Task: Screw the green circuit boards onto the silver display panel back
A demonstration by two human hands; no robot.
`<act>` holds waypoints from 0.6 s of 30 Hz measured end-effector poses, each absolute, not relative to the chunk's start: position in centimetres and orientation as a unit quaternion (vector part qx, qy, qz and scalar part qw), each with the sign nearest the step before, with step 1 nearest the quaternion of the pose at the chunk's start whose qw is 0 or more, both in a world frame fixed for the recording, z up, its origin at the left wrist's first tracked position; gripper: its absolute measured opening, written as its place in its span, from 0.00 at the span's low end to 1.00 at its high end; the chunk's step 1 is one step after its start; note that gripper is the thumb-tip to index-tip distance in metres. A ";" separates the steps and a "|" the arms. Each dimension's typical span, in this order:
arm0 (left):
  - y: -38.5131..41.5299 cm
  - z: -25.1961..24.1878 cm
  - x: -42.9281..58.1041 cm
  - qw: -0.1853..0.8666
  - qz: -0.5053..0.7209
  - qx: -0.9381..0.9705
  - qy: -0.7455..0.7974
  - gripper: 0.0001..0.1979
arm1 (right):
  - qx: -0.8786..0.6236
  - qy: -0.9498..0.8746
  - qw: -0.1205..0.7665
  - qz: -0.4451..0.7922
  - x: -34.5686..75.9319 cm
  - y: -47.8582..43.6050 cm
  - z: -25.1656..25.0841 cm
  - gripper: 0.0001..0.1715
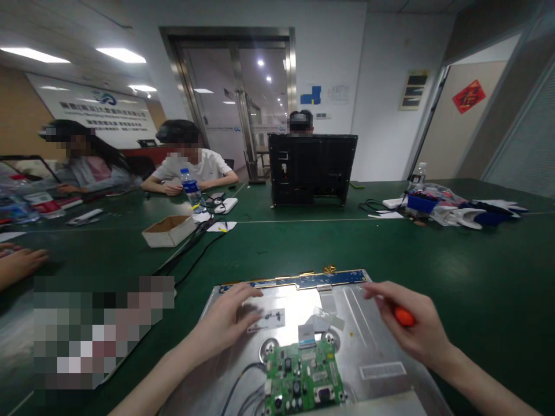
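Observation:
A silver metal display back panel (368, 329) lies flat on the green table in front of me. A green circuit board (303, 378) sits on its near middle, and a thin blue board strip (303, 280) runs along its far edge. My left hand (228, 320) rests on the panel's left part with fingers stretched flat, close to a small white label. My right hand (410, 323) hovers over the panel's right side, closed round an orange-handled tool (404, 316) whose tip is hidden.
A small open cardboard box (169, 229) and black cables lie at left. A water bottle (191, 189) and an upright black monitor (311, 169) stand farther back. Gloves and bags (459, 209) lie at the right. Several people sit around; another person's hand (19, 263) rests at far left.

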State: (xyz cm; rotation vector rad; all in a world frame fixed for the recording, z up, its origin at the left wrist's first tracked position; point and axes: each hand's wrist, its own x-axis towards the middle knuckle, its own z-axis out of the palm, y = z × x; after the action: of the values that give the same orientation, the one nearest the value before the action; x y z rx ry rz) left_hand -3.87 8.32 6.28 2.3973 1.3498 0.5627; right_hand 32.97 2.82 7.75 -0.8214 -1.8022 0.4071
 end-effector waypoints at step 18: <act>10.3 3.7 -2.8 0.060 0.014 0.883 0.466 0.26 | -0.390 -0.357 0.564 0.634 32.5 6.4 3.1 0.22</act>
State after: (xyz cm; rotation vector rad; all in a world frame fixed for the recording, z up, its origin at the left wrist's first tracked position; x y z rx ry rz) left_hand -2.84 10.26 3.67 2.6717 1.4114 0.0425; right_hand 32.47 6.36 3.12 -0.9180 -0.8408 1.4923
